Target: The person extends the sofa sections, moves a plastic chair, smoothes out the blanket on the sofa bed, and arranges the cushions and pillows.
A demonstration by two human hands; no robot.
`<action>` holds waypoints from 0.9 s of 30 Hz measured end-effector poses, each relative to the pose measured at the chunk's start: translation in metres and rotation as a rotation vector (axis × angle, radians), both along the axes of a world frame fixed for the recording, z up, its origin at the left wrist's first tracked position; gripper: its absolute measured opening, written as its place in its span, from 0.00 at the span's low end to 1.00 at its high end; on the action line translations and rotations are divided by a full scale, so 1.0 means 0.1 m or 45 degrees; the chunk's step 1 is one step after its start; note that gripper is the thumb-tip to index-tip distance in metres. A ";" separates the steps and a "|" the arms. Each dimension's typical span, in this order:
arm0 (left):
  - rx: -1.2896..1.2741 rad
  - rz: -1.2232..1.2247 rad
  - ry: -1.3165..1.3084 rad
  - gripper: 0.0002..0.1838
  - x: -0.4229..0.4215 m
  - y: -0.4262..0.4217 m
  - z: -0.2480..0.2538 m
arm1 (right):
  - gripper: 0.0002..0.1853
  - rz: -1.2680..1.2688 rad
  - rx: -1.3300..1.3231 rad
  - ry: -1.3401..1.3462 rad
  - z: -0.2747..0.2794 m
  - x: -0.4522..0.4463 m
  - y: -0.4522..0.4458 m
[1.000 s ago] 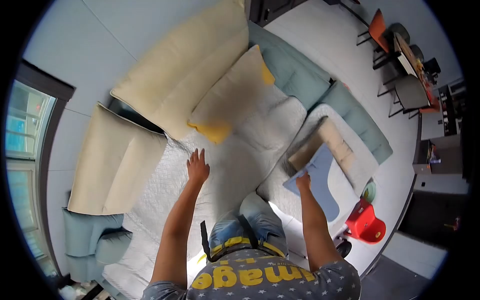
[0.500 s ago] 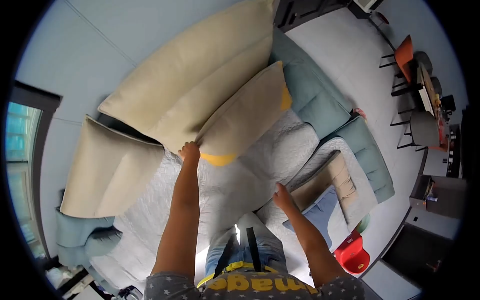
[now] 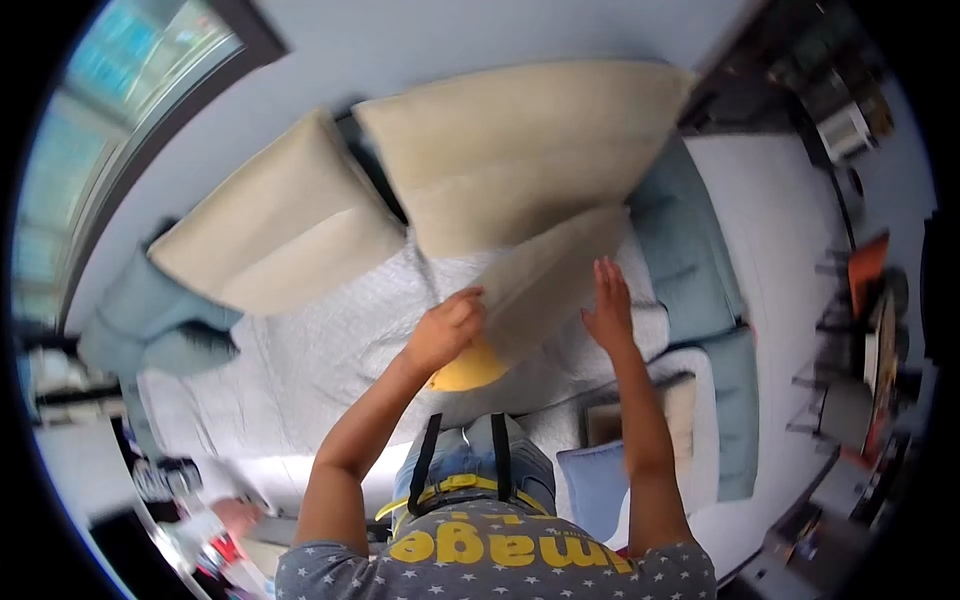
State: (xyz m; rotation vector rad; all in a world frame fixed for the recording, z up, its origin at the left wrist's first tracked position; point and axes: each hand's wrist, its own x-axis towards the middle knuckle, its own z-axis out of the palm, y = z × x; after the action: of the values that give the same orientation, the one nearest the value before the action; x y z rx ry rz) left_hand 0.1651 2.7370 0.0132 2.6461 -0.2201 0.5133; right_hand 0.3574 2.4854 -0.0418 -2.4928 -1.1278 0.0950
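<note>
My left hand (image 3: 450, 328) has its fingers wrapped round the left edge of a beige pillow (image 3: 555, 275) with a yellow corner. The pillow is tilted up over the grey quilted sofa cover (image 3: 330, 340). At the pillow's right side, my right hand (image 3: 608, 305) is raised with its fingers apart, holding nothing. Behind the pillow a large cream back cushion (image 3: 510, 150) leans against the wall. A second cream cushion (image 3: 290, 230) leans to its left.
A blue cushion (image 3: 595, 485) lies on the right seat beside a beige one (image 3: 680, 415). Teal sofa parts (image 3: 690, 250) stand at the right. Chairs and a table are at the far right, a window (image 3: 130, 80) at upper left.
The view has turned. My right hand has let go of the blue cushion and moved to the beige pillow's right side. My left hand has taken hold of that pillow, which is now lifted and tilted.
</note>
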 end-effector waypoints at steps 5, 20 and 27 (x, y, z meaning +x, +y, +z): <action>0.050 0.194 -0.012 0.15 -1.35 0.13 0.62 | 0.53 0.772 -0.395 0.010 0.35 -0.35 1.04; -0.210 1.223 -0.213 0.12 -5.19 0.37 1.14 | 0.28 1.519 0.007 0.647 -0.64 -4.24 2.87; -0.028 1.812 -0.077 0.14 -7.31 1.69 0.89 | 0.09 1.312 0.220 0.877 -0.40 -5.85 4.08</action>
State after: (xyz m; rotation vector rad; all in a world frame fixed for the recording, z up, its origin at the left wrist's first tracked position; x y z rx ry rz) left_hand -0.5656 2.9064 0.1023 2.3366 1.7027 0.9405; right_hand -0.2273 2.8939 -0.0821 -1.2996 -1.8025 0.9825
